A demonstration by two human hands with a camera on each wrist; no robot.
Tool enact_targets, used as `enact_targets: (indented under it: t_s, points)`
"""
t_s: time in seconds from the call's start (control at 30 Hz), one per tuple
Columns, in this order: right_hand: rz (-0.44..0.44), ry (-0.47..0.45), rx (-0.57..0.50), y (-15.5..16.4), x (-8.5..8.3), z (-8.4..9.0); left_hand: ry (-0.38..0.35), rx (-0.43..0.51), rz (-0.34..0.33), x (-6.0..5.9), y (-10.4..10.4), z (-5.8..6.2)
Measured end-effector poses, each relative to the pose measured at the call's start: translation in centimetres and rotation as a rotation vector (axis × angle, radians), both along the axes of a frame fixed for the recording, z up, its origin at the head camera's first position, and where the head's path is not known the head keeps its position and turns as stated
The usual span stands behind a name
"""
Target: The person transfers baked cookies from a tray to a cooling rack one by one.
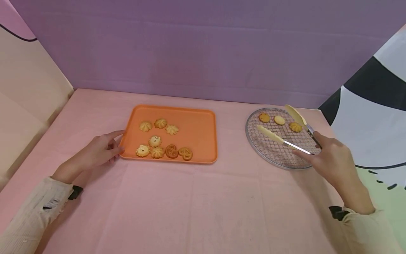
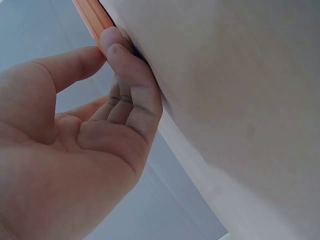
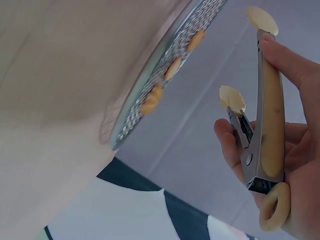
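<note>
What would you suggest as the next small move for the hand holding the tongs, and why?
Probably swing the tongs left toward the orange tray. The right hand holds them open and empty over the wire rack, which bears three cookies, while eight remain on the tray the left hand touches.

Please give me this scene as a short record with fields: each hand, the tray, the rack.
left hand: fingers touch the left edge of the orange tray
right hand: holds tongs, tips apart, nothing between them
tray contents: eight cookies, two of them pretzel-shaped
round wire rack: three cookies along the far edge
surface: pink table
</note>
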State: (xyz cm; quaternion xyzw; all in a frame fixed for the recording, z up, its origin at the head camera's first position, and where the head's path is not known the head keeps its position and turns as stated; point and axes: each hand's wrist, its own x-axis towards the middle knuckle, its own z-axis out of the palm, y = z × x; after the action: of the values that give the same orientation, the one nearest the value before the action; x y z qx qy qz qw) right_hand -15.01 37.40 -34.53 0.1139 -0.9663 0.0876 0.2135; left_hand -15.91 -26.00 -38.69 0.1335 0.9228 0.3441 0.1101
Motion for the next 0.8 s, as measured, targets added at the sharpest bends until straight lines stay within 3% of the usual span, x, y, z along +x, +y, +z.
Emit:
enact_targets:
  t_s: [0.17,0.47,0.8]
  points:
    - [-0.006,-0.033,0.001,-1.4,0.4,0.1,0.006,-0.002,-0.002,-0.1,0.0,-0.1]
    - [0.060,-0.044,-0.033,-4.4,0.9,-0.3,0.006,-0.005,-0.003,0.1,-0.1,0.0]
    - [0.295,0.119,-0.031,-7.8,0.7,-1.9,-0.001,-0.010,0.006,0.0,0.0,-0.2]
